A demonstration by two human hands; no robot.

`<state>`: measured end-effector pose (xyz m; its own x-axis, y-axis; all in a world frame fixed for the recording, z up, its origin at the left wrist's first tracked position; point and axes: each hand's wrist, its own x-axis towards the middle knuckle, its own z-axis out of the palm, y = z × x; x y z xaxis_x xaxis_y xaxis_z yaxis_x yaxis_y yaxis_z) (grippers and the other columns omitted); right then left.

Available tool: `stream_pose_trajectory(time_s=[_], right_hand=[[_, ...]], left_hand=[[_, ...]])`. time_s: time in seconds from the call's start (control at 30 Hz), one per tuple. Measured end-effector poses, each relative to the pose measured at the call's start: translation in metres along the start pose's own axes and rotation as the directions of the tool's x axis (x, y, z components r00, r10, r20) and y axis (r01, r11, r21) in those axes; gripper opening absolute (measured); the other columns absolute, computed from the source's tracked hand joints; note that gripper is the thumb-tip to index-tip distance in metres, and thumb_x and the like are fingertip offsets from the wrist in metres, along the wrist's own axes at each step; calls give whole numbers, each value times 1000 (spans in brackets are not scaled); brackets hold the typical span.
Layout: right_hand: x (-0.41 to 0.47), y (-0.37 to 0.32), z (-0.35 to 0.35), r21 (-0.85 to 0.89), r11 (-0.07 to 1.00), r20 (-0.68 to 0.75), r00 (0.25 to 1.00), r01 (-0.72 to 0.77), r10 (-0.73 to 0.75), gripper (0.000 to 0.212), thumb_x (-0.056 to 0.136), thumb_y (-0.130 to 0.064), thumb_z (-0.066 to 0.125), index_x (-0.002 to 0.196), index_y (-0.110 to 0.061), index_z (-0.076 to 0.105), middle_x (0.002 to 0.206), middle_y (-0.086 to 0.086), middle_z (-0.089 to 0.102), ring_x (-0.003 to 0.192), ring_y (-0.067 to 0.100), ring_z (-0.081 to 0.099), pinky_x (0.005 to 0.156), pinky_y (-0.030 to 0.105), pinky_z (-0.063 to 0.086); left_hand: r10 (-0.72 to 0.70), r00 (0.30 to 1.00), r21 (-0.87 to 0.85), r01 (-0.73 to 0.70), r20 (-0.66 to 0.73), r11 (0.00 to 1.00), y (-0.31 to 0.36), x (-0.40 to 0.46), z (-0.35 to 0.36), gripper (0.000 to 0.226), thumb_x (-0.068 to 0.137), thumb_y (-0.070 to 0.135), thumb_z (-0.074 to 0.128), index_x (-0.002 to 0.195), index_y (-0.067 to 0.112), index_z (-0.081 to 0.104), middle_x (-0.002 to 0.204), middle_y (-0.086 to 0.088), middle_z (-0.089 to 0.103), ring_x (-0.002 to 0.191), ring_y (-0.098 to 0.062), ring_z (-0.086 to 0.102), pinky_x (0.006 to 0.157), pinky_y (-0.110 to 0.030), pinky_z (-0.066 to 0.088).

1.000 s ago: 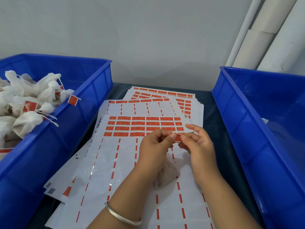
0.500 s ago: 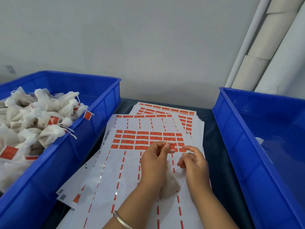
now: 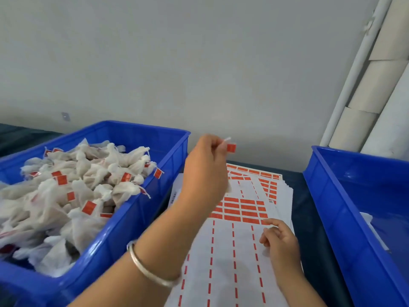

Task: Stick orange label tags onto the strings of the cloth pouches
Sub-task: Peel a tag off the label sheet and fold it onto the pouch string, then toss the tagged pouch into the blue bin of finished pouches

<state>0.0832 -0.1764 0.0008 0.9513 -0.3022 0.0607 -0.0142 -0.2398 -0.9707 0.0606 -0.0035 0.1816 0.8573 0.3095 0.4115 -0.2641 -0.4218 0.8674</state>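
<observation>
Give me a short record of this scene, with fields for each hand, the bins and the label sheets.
left hand: raised left hand pinches a string with an orange tag; the pouch is hidden behind the hand
right hand: right hand low over the sheets, index fingertip at the orange labels, holding nothing
left bin: left bin piled with tagged pouches
right bin: right bin, something white inside, mostly bare

left hand (image 3: 204, 171): raised, fingers pinched | right hand (image 3: 280, 242): low, fingers loosely curled
</observation>
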Motion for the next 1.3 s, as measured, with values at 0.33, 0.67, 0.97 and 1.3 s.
stream_pose_trajectory(time_s=[0.33, 0.67, 0.97, 1.3], right_hand=[[-4, -5, 2, -75, 997, 13, 1000, 24, -23, 15, 96, -15, 50, 91, -27, 58, 77, -3, 67, 68, 20, 64, 54, 25, 49], [-8, -9, 6, -172, 983, 51, 997, 66, -58, 14, 96, -16, 49, 101, -28, 53, 96, -13, 59, 76, 14, 64, 57, 18, 47], [-8, -8, 11, -303, 948, 87, 993, 100, -77, 14, 94, -19, 54, 88, -31, 57, 77, -25, 53, 71, 11, 61, 56, 13, 43], [-23, -121, -47, -199, 916, 90, 937, 350, -338, 8, 92, -26, 58, 88, -33, 62, 83, -15, 68, 70, -4, 66, 51, 11, 48]], left_hand=[[31, 983, 340, 32, -179, 940, 13, 95, -81, 23, 97, 20, 39, 108, 10, 56, 97, -6, 60, 80, -24, 55, 57, -28, 37], [-189, 962, 468, 261, -195, 844, -62, 89, -117, 24, 90, 8, 47, 106, 0, 62, 106, -20, 64, 94, -35, 59, 69, -35, 42], [-14, 1000, 459, 11, 4, 888, -34, 50, -73, 24, 92, 19, 52, 115, 23, 56, 84, 11, 54, 62, -8, 52, 47, -17, 35], [-326, 763, 562, -59, 558, 825, -123, -87, 31, 29, 86, 43, 58, 115, 41, 56, 136, 20, 46, 124, -6, 43, 105, -28, 31]])
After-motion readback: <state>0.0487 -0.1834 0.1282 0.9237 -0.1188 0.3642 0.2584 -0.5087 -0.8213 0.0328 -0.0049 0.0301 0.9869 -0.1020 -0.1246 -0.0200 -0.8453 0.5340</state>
